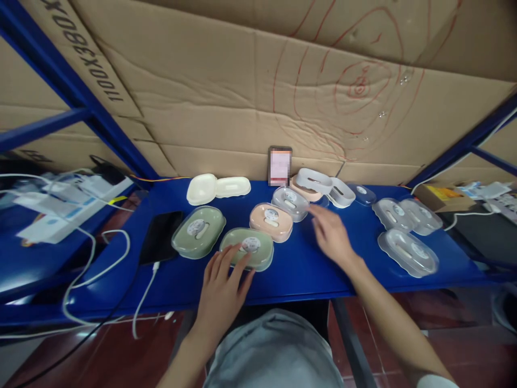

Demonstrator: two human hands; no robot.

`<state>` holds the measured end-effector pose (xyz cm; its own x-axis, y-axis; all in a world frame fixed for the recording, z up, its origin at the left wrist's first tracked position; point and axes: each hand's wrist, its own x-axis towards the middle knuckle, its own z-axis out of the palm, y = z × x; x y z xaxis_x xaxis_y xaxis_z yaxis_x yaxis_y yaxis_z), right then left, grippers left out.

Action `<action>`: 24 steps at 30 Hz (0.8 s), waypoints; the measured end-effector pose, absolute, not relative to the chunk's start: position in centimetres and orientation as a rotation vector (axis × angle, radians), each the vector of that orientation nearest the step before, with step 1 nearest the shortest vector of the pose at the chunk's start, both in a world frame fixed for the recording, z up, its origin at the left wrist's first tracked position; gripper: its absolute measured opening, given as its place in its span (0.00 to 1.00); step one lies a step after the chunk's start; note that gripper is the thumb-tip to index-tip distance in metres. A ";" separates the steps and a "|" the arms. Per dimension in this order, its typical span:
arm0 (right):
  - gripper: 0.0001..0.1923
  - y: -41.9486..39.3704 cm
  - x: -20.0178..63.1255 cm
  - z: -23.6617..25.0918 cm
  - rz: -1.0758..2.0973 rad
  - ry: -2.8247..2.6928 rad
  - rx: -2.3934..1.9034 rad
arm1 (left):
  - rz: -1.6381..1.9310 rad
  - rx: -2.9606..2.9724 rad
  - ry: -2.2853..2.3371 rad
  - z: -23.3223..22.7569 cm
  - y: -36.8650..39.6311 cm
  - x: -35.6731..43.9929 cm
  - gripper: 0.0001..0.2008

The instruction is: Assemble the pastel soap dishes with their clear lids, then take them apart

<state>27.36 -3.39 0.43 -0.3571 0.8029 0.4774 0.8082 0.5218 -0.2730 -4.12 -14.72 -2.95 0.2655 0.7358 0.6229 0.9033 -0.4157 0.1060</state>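
Cables: white cables (97, 264) trail off the shelf's left end.
Phone: a dark phone (161, 236) lies flat near the front-left of the blue shelf (299, 269).
Cream box: cream box (201, 188) at the back edge, left of centre.
Left hand: the left hand (222, 285) rests with fingers spread and released, fingertips on the green soap box (248, 247) at the front edge.
Peach box: peach soap box (270, 221) just behind it.
Right hand: the right hand (331, 234) hovers open, gripping nothing, nearest the grey soap box (291, 202).
Clear lids: clear lids (407, 250) toward the right end.
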 end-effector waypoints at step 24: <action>0.16 -14.7 35.5 -1.2 -0.134 -2.118 -1.465 | -1.019 -2.799 -1.150 -3.3 -17.2 2.7 0.24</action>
<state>35.45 -14.67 -1.17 -0.2500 0.8334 0.4929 0.8890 0.3993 -0.2242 2.71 -17.20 -3.32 0.5373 0.6472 0.5408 0.6145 -0.7396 0.2746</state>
